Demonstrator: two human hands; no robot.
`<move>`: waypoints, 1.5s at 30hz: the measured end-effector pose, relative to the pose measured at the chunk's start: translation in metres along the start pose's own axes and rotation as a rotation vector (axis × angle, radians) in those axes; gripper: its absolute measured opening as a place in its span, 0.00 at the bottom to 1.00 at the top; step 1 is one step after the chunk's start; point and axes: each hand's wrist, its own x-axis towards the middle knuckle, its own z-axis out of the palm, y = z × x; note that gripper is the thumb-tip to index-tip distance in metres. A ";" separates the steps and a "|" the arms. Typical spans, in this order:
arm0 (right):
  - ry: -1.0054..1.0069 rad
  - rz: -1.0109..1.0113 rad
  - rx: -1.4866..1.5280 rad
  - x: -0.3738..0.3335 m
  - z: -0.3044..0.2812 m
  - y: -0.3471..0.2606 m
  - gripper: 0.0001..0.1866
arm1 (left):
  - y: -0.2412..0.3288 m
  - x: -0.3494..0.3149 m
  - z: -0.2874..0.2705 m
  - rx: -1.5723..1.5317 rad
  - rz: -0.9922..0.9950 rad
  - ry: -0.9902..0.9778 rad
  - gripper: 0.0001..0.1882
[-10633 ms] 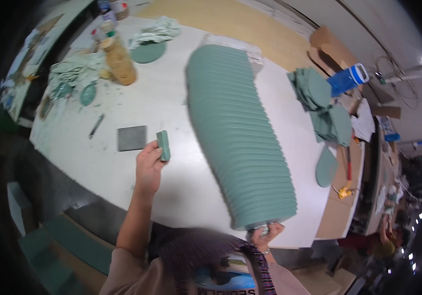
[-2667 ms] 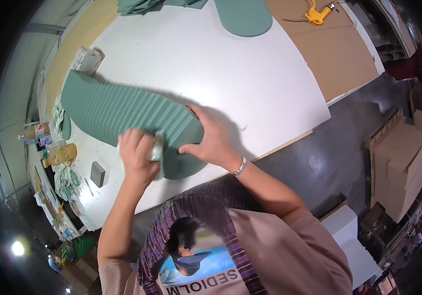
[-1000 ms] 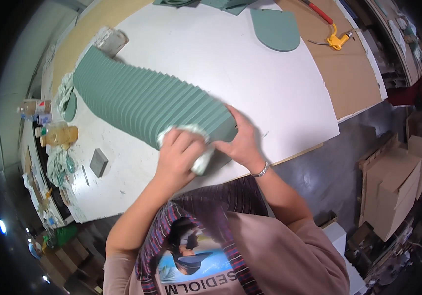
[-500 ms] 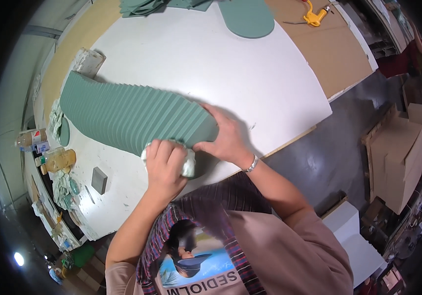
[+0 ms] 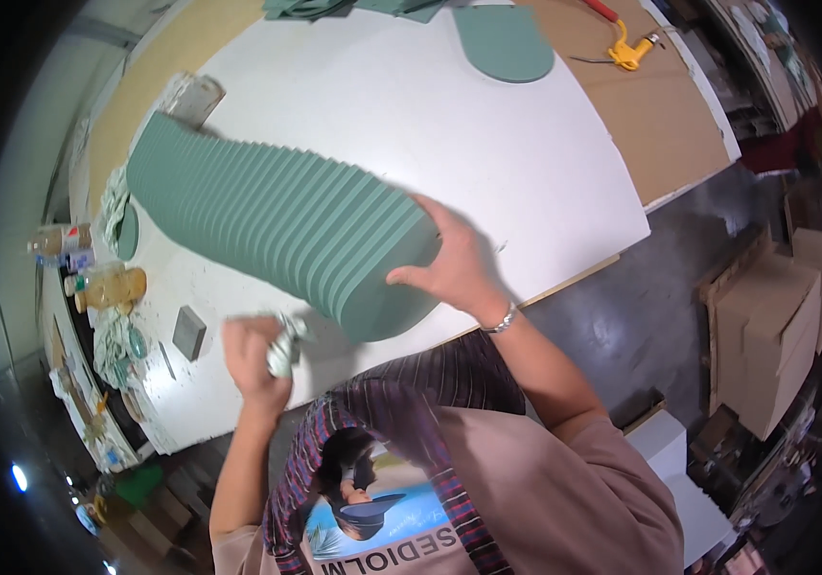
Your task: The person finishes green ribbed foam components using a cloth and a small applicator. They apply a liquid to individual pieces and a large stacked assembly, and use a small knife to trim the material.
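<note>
A long row of green panels (image 5: 267,206) with rounded ends leans in overlapping steps across the white table (image 5: 564,182). My right hand (image 5: 459,273) grips the nearest panel (image 5: 387,297) of the row, fingers over its far edge and thumb on its face. Left of that panel, apart from it, my left hand (image 5: 253,359) is closed around a crumpled whitish-green cloth (image 5: 284,347); the hand is slightly blurred. A whitish, stained block (image 5: 192,100) stands against the far end of the row.
Near the left edge are a grey block (image 5: 189,333), a bottle of yellowish liquid (image 5: 112,287) and rags (image 5: 114,343). A flat green panel (image 5: 505,46) and a yellow air blow gun (image 5: 629,53) lie at the far side. Cardboard boxes (image 5: 765,326) stand on the right.
My left hand has moved left with the cloth, off the panels' lower edge. My right hand stays on the nearest panel, whose rounded lower end now shows.
</note>
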 end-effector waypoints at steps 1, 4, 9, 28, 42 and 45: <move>-0.014 -0.002 0.000 0.000 -0.004 -0.003 0.51 | 0.008 0.029 -0.006 0.012 -0.046 0.044 0.16; 0.008 -0.061 0.012 0.007 -0.001 -0.001 0.54 | 0.034 0.077 0.009 -0.128 -0.070 0.027 0.17; -0.122 0.020 0.184 0.021 0.005 0.003 0.52 | -0.003 -0.016 0.043 -0.113 0.057 -0.099 0.14; -0.105 0.297 0.419 0.017 -0.001 -0.011 0.43 | 0.178 0.165 -0.048 0.546 0.872 -0.311 0.08; -0.106 0.129 0.266 0.016 0.016 -0.010 0.44 | 0.165 0.158 -0.074 0.254 0.541 -0.293 0.15; -0.109 0.155 0.147 0.017 0.018 0.012 0.43 | 0.120 0.149 -0.069 0.083 0.446 -0.239 0.12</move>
